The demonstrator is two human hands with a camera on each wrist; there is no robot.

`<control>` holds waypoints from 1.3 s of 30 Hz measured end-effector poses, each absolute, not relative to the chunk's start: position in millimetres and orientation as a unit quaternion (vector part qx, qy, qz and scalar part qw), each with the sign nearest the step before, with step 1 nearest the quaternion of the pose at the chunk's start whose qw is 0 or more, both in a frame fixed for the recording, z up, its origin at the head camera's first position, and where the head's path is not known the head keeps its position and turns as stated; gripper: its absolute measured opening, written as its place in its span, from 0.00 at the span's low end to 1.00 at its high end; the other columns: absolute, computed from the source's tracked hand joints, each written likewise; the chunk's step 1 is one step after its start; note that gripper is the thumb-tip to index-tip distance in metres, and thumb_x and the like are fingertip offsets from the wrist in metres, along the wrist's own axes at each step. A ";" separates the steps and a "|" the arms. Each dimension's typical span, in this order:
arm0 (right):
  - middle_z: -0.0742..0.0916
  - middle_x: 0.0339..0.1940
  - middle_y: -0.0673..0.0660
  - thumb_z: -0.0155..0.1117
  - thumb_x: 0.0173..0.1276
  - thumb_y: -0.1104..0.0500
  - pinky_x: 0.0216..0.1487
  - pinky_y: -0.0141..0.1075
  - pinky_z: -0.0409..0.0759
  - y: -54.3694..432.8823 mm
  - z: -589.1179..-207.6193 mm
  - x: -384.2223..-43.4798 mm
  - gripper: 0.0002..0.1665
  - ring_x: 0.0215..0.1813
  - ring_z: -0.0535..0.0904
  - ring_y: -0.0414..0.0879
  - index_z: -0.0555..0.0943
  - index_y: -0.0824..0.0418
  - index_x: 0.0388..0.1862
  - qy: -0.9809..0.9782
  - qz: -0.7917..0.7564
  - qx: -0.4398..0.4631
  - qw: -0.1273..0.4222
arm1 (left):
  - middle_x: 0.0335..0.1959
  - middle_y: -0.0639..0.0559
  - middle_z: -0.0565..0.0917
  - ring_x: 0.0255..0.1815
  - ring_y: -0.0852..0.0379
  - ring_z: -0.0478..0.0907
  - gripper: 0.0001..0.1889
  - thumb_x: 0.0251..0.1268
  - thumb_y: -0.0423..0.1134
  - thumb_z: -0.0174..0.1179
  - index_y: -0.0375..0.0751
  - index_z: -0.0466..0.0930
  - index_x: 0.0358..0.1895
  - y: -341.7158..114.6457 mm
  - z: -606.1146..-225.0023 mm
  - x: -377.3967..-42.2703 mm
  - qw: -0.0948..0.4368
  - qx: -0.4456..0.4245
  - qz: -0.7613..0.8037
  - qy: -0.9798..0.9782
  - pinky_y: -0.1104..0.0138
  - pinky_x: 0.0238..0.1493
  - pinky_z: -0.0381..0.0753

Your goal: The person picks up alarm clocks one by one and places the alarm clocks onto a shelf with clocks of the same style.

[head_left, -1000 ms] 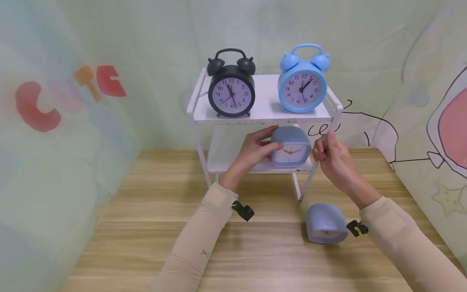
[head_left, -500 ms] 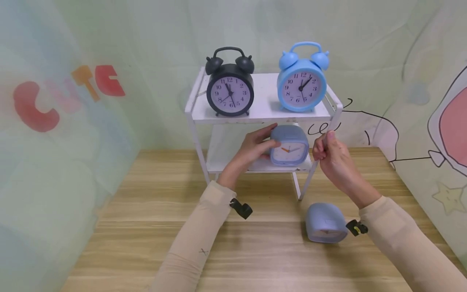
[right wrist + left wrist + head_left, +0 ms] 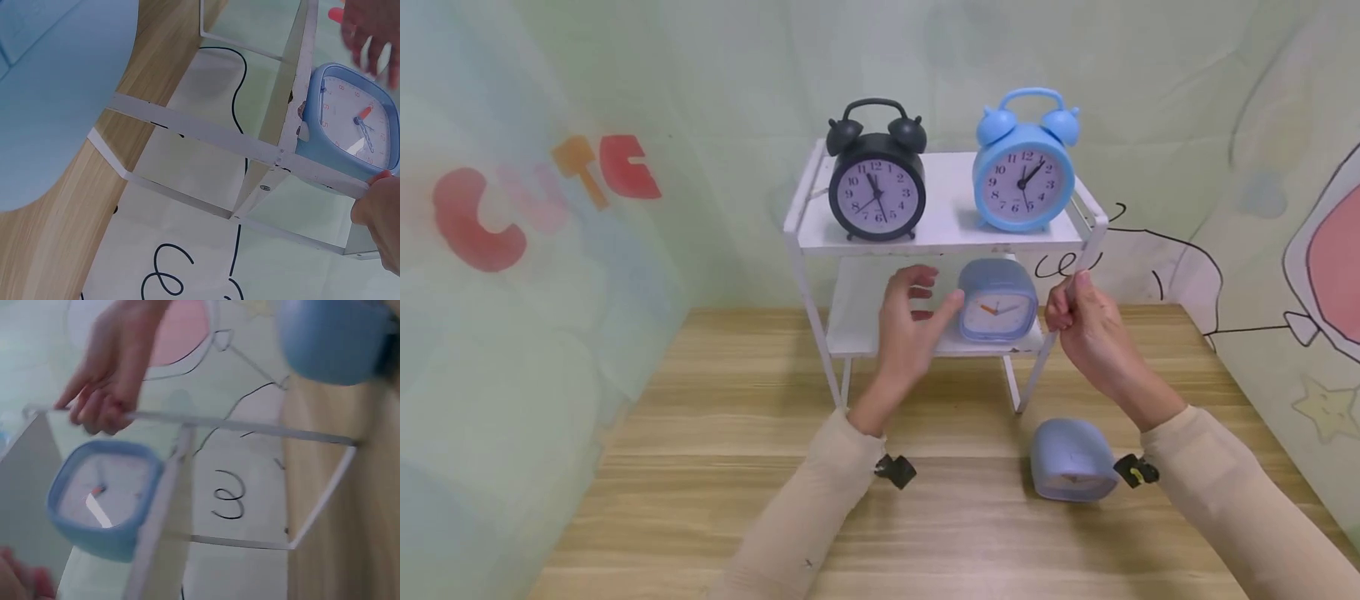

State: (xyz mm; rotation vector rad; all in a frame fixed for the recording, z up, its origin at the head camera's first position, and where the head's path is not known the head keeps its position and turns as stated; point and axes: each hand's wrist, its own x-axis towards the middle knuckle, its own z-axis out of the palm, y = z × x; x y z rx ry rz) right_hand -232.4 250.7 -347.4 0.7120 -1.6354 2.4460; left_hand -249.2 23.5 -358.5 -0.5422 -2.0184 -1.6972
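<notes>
A squarish blue alarm clock [image 3: 998,312] stands upright at the right end of the lower shelf of a white two-tier rack [image 3: 857,312]. Just left of it is my left hand [image 3: 912,321], fingers loosely bent with nothing in them, thumb tip close to the clock's left side. My right hand [image 3: 1086,321] grips the rack's right front post, thumb up, and shows also in the left wrist view. On the upper shelf stand a black twin-bell alarm clock [image 3: 877,196] at left and a light-blue twin-bell alarm clock [image 3: 1023,185] at right.
A second squarish blue clock [image 3: 1072,460] sits on the wooden table [image 3: 715,467] before the rack's right leg, near the right wrist. Printed cloth [image 3: 610,75] hangs behind and at both sides. The upper shelf overhangs the lower one.
My left hand has let go of the blue clock on the lower shelf and drawn back to the left. The clock stays in place; the right hand keeps its hold on the post.
</notes>
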 end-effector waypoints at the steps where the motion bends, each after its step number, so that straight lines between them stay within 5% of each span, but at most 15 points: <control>1: 0.60 0.25 0.56 0.36 0.82 0.47 0.35 0.35 0.54 250.5 -347.6 -232.3 0.26 0.31 0.54 0.47 0.64 0.62 0.26 -0.538 0.807 0.236 0.056 | 0.41 0.45 0.76 0.39 0.47 0.75 0.21 0.64 0.47 0.63 0.35 0.73 0.51 24.0 -364.1 -243.0 0.266 -0.217 -0.613 -0.711 0.63 0.35 0.79; 4: 0.60 0.25 0.56 0.36 0.82 0.47 0.35 0.35 0.53 250.2 -348.3 -231.6 0.26 0.30 0.53 0.48 0.63 0.62 0.26 -0.536 0.808 0.237 0.054 | 0.25 0.47 0.71 0.24 0.50 0.69 0.15 0.64 0.45 0.59 0.35 0.71 0.35 27.4 -384.3 -225.7 0.362 -0.318 -0.566 -0.669 0.68 0.24 0.71; 6: 0.60 0.25 0.56 0.36 0.82 0.47 0.35 0.34 0.54 250.2 -348.5 -231.2 0.26 0.30 0.53 0.48 0.64 0.62 0.26 -0.535 0.808 0.240 0.054 | 0.21 0.51 0.70 0.21 0.57 0.66 0.14 0.64 0.45 0.60 0.38 0.71 0.31 30.7 -397.7 -215.6 0.364 -0.397 -0.512 -0.670 0.73 0.23 0.68; 9: 0.61 0.25 0.56 0.35 0.82 0.47 0.36 0.34 0.56 249.6 -348.0 -231.5 0.26 0.31 0.54 0.47 0.64 0.62 0.27 -0.538 0.805 0.245 0.054 | 0.26 0.55 0.74 0.28 0.65 0.68 0.14 0.62 0.47 0.65 0.41 0.74 0.36 38.4 -413.6 -203.3 0.285 -0.481 -0.424 -0.712 0.80 0.32 0.70; 12: 0.61 0.26 0.56 0.35 0.82 0.48 0.36 0.33 0.56 250.0 -347.2 -231.1 0.25 0.31 0.54 0.47 0.64 0.62 0.27 -0.538 0.803 0.250 0.051 | 0.44 0.56 0.77 0.46 0.68 0.71 0.24 0.60 0.50 0.70 0.43 0.74 0.53 47.2 -425.4 -192.4 0.141 -0.515 -0.360 -0.765 0.82 0.50 0.69; 17: 0.61 0.26 0.56 0.33 0.83 0.49 0.36 0.34 0.56 250.7 -346.5 -229.6 0.25 0.31 0.53 0.47 0.64 0.61 0.28 -0.538 0.800 0.262 0.046 | 0.75 0.49 0.58 0.76 0.61 0.52 0.47 0.63 0.55 0.68 0.47 0.50 0.78 61.8 -442.0 -181.9 -0.025 -0.523 -0.317 -0.790 0.69 0.72 0.54; 23: 0.60 0.25 0.56 0.33 0.83 0.50 0.36 0.34 0.56 251.1 -346.1 -229.6 0.25 0.31 0.53 0.48 0.65 0.62 0.27 -0.534 0.799 0.272 0.046 | 0.80 0.46 0.48 0.79 0.56 0.44 0.55 0.60 0.52 0.71 0.47 0.39 0.80 76.5 -459.9 -185.1 -0.082 -0.517 -0.340 -0.781 0.65 0.73 0.51; 29: 0.61 0.26 0.56 0.31 0.84 0.50 0.36 0.34 0.55 252.0 -346.3 -229.8 0.25 0.31 0.53 0.48 0.65 0.62 0.28 -0.529 0.799 0.280 0.048 | 0.79 0.49 0.53 0.75 0.61 0.54 0.51 0.60 0.47 0.72 0.48 0.47 0.80 86.7 -466.6 -190.4 -0.131 -0.502 -0.390 -0.760 0.71 0.69 0.59; 34: 0.60 0.26 0.56 0.33 0.83 0.50 0.36 0.36 0.52 251.6 -346.6 -230.3 0.25 0.31 0.52 0.48 0.65 0.63 0.28 -0.524 0.801 0.287 0.047 | 0.80 0.51 0.52 0.76 0.56 0.53 0.43 0.62 0.45 0.71 0.55 0.57 0.78 87.8 -473.9 -196.3 -0.182 -0.476 -0.422 -0.750 0.66 0.69 0.61; 39: 0.60 0.26 0.56 0.33 0.83 0.50 0.36 0.37 0.51 250.9 -346.5 -230.5 0.25 0.31 0.52 0.48 0.65 0.64 0.28 -0.524 0.798 0.293 0.048 | 0.79 0.51 0.56 0.77 0.58 0.51 0.39 0.62 0.39 0.71 0.51 0.62 0.76 87.4 -482.7 -202.8 -0.196 -0.477 -0.461 -0.722 0.66 0.69 0.60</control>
